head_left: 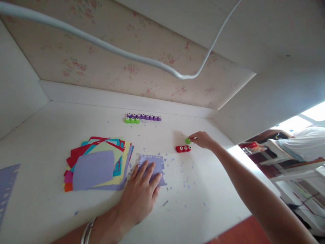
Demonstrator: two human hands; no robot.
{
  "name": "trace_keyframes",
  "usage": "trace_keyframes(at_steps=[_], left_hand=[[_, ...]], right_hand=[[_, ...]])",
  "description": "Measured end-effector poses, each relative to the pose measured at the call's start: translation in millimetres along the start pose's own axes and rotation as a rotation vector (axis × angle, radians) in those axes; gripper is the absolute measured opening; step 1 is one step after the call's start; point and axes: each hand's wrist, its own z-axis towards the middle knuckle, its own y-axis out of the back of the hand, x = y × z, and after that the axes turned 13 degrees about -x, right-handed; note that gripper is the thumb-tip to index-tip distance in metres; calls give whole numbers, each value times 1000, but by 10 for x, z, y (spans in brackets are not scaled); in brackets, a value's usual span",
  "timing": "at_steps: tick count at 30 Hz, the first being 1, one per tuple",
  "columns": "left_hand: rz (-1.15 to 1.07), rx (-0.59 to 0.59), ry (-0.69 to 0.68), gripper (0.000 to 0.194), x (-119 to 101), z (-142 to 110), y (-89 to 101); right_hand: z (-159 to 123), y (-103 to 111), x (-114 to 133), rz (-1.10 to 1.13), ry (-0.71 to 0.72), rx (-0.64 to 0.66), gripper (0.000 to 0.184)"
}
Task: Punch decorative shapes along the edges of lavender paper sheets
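Note:
My left hand (142, 189) lies flat with fingers spread on a purple sheet of paper (158, 163), whose upper edge has punched holes and whose right edge is ragged. Farther right, my right hand (203, 139) pinches a small green craft punch (188, 140) just behind a row of red craft punches (183, 148) with white, dark-centred tops. Whether the green punch touches the table is hard to tell. Purple paper bits (188, 183) are scattered around the sheet and to its right.
Left of my hand is a loose pile of coloured paper (93, 169). Purple punches (151, 118) and green punches (132, 120) stand in rows near the back wall. Another punched purple sheet (8, 186) lies at the far left. A white cable (122, 56) hangs across above.

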Motion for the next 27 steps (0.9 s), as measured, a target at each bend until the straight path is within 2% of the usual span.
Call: trace_keyframes(at_steps=[13, 27], left_hand=[[23, 2, -17, 38, 1, 6, -8], [-2, -5, 15, 36, -9, 5, -7]], right_hand=[[-463, 36, -80, 69, 52, -6, 26], [-452, 81, 3, 112, 53, -3, 28]])
